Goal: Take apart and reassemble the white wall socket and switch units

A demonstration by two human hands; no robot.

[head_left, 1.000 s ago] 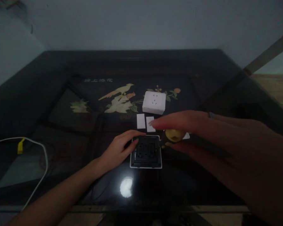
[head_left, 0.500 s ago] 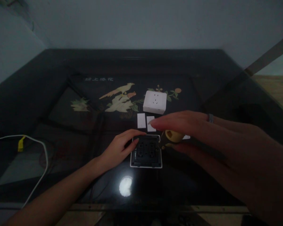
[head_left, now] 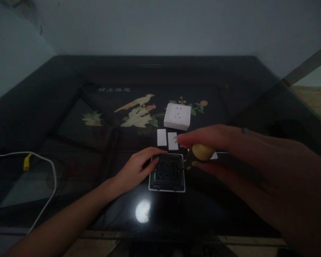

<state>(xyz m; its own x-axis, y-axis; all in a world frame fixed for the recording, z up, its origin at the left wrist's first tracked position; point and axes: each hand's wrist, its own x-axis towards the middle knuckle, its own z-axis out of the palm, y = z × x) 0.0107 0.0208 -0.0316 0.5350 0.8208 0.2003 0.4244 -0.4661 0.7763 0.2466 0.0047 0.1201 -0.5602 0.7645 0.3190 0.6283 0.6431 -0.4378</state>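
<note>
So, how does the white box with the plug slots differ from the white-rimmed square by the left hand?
The white box shows a pale, slotted top; the white-rimmed square shows a dark inside with molded parts.
The white box has no hand on it, while the left hand touches the white-rimmed square.
The white box sits farther from the person than the white-rimmed square.
Both are roughly square and on the dark table.

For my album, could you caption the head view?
Left hand rests on a white-rimmed black frame; right hand grips a yellow-handled tool beside it.
</note>
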